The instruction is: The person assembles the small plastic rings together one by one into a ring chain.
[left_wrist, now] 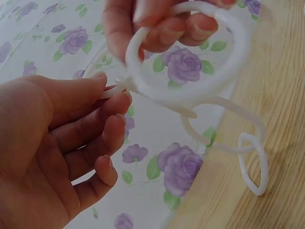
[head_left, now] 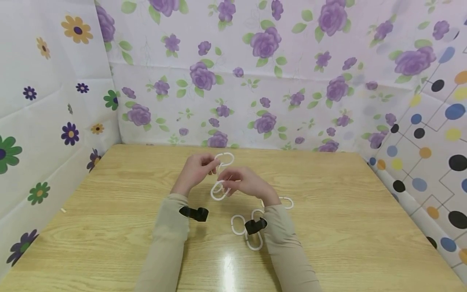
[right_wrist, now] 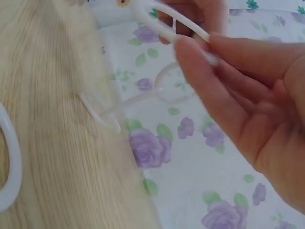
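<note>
Between thumb and forefinger my left hand [head_left: 196, 172] pinches a white plastic link [head_left: 229, 154], an oval ring with a small gap in its side. Close on its right, my right hand [head_left: 247, 183] pinches another white link [head_left: 213, 195]; in the left wrist view this link [left_wrist: 245, 52] looms large near the camera. Further joined links [left_wrist: 259, 125] hang below the hands there, the lowest one [left_wrist: 241, 167] against the table background. The right wrist view shows the right fingers on a link [right_wrist: 187, 23]. Whether the two held links are hooked together, I cannot tell.
Loose white links lie on the wooden table [head_left: 109, 227]: one [head_left: 232, 225] left of the right wrist, one [head_left: 254, 249] nearer me, another [head_left: 292, 202] beyond the right forearm. Black wrist cameras [head_left: 198, 214] sit on both sleeves. Patterned cloth walls [head_left: 233, 101] surround the table.
</note>
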`<state>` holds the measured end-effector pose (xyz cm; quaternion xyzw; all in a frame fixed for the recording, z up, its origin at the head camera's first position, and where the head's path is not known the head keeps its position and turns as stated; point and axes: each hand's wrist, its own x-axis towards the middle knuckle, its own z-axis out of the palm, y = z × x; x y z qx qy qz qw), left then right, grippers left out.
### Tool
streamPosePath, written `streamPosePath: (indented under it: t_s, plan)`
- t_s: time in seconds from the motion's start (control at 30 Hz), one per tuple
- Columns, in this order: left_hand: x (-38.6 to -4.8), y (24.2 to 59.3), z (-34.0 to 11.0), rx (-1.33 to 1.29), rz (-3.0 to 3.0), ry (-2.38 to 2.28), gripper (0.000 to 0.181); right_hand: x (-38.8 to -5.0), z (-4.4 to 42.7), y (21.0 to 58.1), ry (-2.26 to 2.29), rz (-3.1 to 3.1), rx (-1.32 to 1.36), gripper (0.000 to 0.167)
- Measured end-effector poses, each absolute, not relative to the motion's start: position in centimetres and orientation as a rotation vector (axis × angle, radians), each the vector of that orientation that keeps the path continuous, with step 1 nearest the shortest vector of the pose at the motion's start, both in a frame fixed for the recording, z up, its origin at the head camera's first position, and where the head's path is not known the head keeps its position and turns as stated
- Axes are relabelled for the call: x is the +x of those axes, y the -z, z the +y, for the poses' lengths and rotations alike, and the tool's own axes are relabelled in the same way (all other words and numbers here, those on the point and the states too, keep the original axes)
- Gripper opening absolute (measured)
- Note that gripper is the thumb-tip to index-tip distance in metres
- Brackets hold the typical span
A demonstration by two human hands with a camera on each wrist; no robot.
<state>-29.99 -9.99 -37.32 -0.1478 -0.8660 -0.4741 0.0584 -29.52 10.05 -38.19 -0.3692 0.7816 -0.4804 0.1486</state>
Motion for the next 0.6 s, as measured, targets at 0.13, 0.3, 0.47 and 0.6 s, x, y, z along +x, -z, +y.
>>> streamPosePath:
  t_s: [0.13, 0.3, 0.47, 0.6]
  plan:
    - [-30.13, 37.49, -10.03, -0.465, -2.626, 1.425, 0.022, -29.70, 10.13, 38.23, 1.432, 2.384, -1.055, 0.015]
    - [-30.20, 37.59, -9.81, -0.477, -2.657, 1.398, 0.025, -29.69, 10.33, 37.95, 1.457, 2.576, -1.077, 0.009]
    - [-30.25, 37.67, -9.62, -0.472, -2.676, 1.392, 0.025, -29.86, 10.50, 38.00, 1.469, 2.657, -1.051, 0.008]
    - [-30.37, 37.79, -9.48, -0.471, -2.685, 1.386, 0.024, -30.10, 10.49, 38.10, 1.521, 2.634, -1.020, 0.009]
